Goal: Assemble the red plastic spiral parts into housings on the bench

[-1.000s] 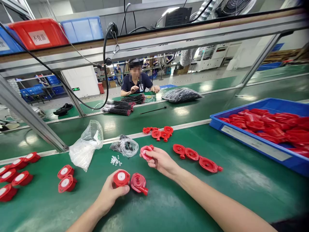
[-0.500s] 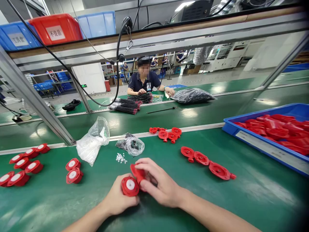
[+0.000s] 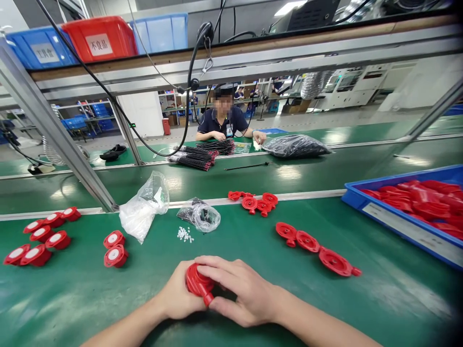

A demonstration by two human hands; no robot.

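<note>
L hand (image 3: 183,292) & R hand (image 3: 244,291) both w/ grip closed round red part (image 3: 198,282). White bits (image 3: 185,234) on bench (image 3: 144,289).

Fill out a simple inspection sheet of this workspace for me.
Surface: glossy green worktop, light glare, no spill seen.
Job's things: round red plastic housing in hand; white-centred red units left; open red covers right.
Clutter: clear bag of white material; small loose white pieces.
Hands: left and right both on the housing.
Cables: black cable hanging overhead.
Surroundings: seated person opposite; shallow blue plastic tray right.
</note>
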